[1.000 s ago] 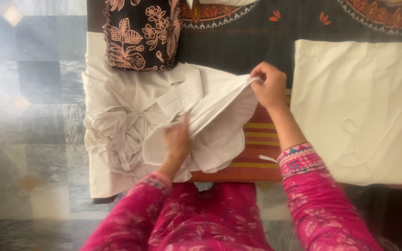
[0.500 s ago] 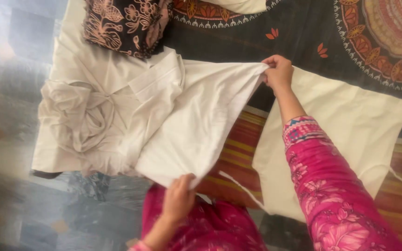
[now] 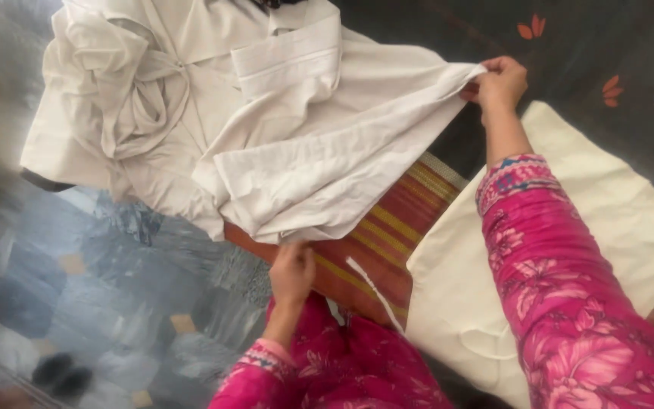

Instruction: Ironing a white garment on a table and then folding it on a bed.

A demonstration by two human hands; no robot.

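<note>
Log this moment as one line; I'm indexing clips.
left hand: grips near edge of white cotton garment | right hand: pinches its far corner | garment: stretched over red striped mat

Open dark mat [image 3: 584, 45] top right, w/ nothing lying on it; free pass there. Striped mat [image 3: 395, 227] strip between white cloth [image 3: 319, 159] and flat bag [image 3: 607, 220] narrow but bare, save a thin tie [image 3: 376, 291] lying across. Crumpled pile [image 3: 130, 98] bunched high at left, blocks low sweep. Right hand [image 3: 501, 82] and pink sleeve [image 3: 562, 288] span bag's near side. Left hand [image 3: 291, 274] at cloth's near edge. Tiled floor [image 3: 77, 303] lower left wide open, dark blurred thing [image 3: 58, 373] near corner.
</note>
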